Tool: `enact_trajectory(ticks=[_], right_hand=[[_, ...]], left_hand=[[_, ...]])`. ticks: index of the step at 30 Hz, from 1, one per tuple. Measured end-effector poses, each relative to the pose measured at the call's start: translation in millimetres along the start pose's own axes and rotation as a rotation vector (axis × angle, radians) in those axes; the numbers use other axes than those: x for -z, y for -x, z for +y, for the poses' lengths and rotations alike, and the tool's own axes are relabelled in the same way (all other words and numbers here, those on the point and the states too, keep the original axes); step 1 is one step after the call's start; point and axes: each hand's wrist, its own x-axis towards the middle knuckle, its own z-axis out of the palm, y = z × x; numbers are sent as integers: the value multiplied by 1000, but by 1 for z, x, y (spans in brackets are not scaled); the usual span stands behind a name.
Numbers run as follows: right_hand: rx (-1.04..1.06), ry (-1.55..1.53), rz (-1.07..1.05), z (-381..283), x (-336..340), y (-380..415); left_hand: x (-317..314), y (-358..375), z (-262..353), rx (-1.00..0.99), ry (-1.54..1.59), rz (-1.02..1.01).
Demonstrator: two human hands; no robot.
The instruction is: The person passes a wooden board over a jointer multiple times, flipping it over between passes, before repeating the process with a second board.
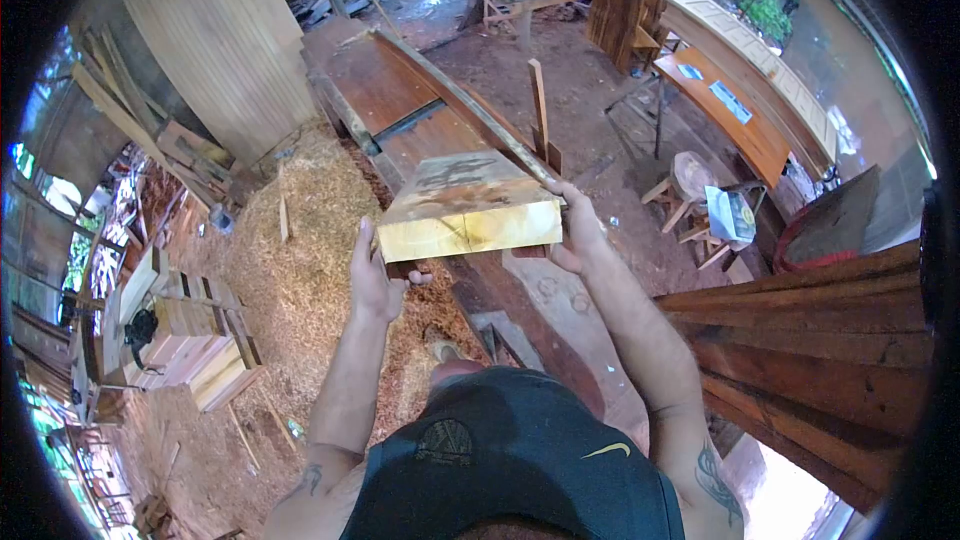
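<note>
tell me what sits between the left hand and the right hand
In the head view, a thick wooden board fills the stretch between the left hand and right hand.

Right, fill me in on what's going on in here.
Someone is gripping a thick wooden board at its near end, the left hand on one edge and the right hand on the other. The board points away from them, toward a long brown-topped bench; whether its far end rests there isn't clear. Wood shavings cover the floor to the left, near a stack of lumber.
</note>
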Motion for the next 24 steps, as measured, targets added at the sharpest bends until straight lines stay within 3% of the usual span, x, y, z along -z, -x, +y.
enact_trajectory(ticks=[7, 10, 14, 16, 18, 20, 22, 24], right_hand=[[-28, -19, 15, -5, -2, -1], [-5, -104, 16, -1, -1, -5], [-73, 85, 111, 11, 44, 8], [-95, 252, 108, 4, 49, 27], [-45, 448, 170, 22, 96, 6], [59, 761, 59, 18, 100, 9], [189, 1235, -2, 18, 110, 10], [385, 1460, -17, 31, 113, 17]], left_hand=[[-20, 8, 9, 7, -1, 128], [-9, 9, 2, 102, -67, 82], [20, 15, -43, 351, -260, -24], [41, 12, -72, 526, -378, -124], [44, 4, -92, 478, -606, -123], [41, -7, -114, 427, -796, -84], [47, -23, -138, 451, -574, -24], [64, -51, -166, 469, -375, -60]])
